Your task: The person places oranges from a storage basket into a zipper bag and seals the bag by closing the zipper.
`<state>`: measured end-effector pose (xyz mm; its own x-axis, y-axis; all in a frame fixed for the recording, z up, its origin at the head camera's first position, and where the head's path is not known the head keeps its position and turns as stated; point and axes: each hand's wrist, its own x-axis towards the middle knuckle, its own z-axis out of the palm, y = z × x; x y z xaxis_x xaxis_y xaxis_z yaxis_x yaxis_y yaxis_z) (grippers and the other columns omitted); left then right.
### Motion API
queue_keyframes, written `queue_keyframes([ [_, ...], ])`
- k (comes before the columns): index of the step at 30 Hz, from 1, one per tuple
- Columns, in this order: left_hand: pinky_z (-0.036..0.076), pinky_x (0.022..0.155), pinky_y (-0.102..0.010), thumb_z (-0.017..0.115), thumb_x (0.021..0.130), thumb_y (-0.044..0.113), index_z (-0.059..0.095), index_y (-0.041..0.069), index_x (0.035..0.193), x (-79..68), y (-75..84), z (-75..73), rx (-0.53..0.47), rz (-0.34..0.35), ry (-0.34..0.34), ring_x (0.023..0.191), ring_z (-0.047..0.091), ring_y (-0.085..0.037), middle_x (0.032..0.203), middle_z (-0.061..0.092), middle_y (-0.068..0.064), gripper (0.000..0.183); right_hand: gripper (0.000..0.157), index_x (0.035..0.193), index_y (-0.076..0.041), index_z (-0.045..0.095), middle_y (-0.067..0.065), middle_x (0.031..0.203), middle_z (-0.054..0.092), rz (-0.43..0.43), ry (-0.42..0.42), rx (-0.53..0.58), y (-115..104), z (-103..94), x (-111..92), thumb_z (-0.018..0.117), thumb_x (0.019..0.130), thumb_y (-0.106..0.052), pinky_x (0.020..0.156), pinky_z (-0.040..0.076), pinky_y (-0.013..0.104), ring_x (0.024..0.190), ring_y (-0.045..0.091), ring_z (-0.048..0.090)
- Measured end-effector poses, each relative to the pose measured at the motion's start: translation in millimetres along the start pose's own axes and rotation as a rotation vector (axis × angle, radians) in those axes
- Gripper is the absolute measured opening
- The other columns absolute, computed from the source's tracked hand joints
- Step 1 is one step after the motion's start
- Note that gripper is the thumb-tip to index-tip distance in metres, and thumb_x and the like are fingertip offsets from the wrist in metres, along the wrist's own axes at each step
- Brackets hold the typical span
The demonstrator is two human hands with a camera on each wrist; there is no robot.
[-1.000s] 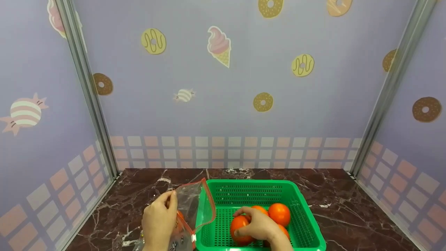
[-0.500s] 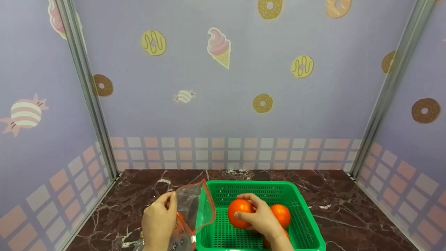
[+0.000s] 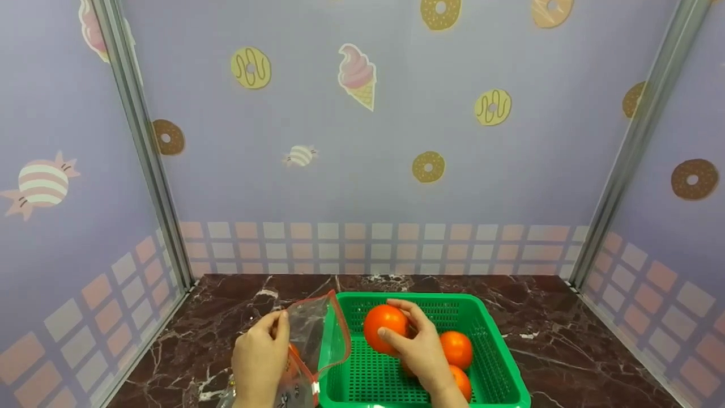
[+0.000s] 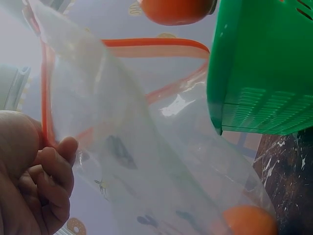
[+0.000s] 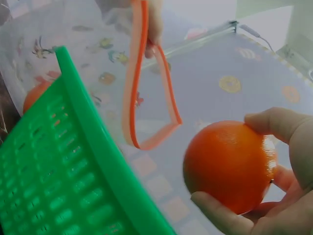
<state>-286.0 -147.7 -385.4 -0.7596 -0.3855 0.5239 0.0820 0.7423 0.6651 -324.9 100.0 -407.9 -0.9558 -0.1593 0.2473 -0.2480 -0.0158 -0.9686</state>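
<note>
Head view, right hand: the right hand (image 3: 419, 351) has its fingers and thumb curled round an orange (image 3: 386, 327), held up above the floor of the green basket (image 3: 498, 362), toward its left rear.
Head view, left hand: the left hand (image 3: 259, 360) pinches the near lip of a clear zip bag (image 3: 312, 331) with a red seal strip, holding the mouth open and upright just left of the basket's left wall.
Head view, bag contents: a patch of orange (image 3: 293, 354) shows through the plastic beside the left hand.
Head view, basket: two more oranges (image 3: 456, 349) lie in the basket, to the right of the right hand; the nearer one (image 3: 461, 381) is partly hidden by the wrist.
Head view, setting: basket and bag sit on a dark marbled counter (image 3: 566, 340), with lilac walls printed with doughnuts and ice cream behind.

Left wrist view, hand: the left hand (image 4: 34, 186) is curled, fingers folded on the bag's red strip (image 4: 46, 98).
Left wrist view, bag: the clear bag (image 4: 146, 161) spreads toward the basket's outer wall (image 4: 264, 73); one orange (image 4: 249, 220) rests low inside it.
Left wrist view, above: the held orange (image 4: 176, 11) shows at the top edge, over the bag's mouth.

Right wrist view, hand: the right hand (image 5: 279, 186) cups the orange (image 5: 230, 166) with thumb above and fingers below.
Right wrist view, surroundings: the orange sits just right of the bag's open red-rimmed mouth (image 5: 142, 98), with the basket rim (image 5: 98, 142) running below.
</note>
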Motion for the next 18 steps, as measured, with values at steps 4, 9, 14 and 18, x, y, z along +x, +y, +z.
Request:
queue_keyframes([
  [4, 0.029, 0.039, -0.025, 0.057, 0.093, 0.025, 0.073, 0.007, 0.096, -0.1, 0.5, 1.0, 0.001, 0.006, 0.011, 0.038, 0.033, -0.009, 0.051, 0.047, 0.005, 0.024, 0.056, 0.129, -0.02, 0.052, 0.014, 0.13, 0.052, -0.057, 0.019, -0.009, -3, 9.5, -2, 0.076, 0.079, -0.025, 0.081, 0.052, 0.039, 0.107, 0.026, 0.058],
  [9, 0.03, 0.041, -0.026, 0.056, 0.093, 0.027, 0.073, 0.008, 0.097, 0.2, 1.3, 0.9, 0.006, 0.001, 0.006, 0.04, 0.034, -0.01, 0.051, 0.046, 0.005, 0.025, 0.054, 0.129, -0.024, 0.052, 0.011, 0.13, 0.053, -0.12, 0.039, -0.019, -8, 22.9, -4, 0.075, 0.08, -0.027, 0.082, 0.051, 0.037, 0.106, 0.026, 0.058],
  [14, 0.031, 0.042, -0.026, 0.057, 0.093, 0.026, 0.073, 0.007, 0.096, -0.4, 0.8, 0.0, 0.006, 0.022, 0.028, 0.041, 0.034, -0.009, 0.052, 0.047, 0.005, 0.025, 0.053, 0.126, -0.025, 0.054, 0.008, 0.127, 0.055, -0.173, 0.025, -0.024, -13, 38.4, -1, 0.076, 0.079, -0.024, 0.084, 0.051, 0.038, 0.105, 0.025, 0.058],
  [18, 0.029, 0.04, -0.025, 0.056, 0.094, 0.026, 0.072, 0.007, 0.097, -0.5, 0.1, -0.7, 0.006, 0.014, 0.006, 0.039, 0.032, -0.009, 0.052, 0.045, 0.005, 0.026, 0.052, 0.124, -0.026, 0.055, 0.004, 0.127, 0.055, -0.208, -0.006, -0.049, -19, 52.1, 4, 0.077, 0.078, -0.025, 0.085, 0.05, 0.036, 0.104, 0.023, 0.059],
])
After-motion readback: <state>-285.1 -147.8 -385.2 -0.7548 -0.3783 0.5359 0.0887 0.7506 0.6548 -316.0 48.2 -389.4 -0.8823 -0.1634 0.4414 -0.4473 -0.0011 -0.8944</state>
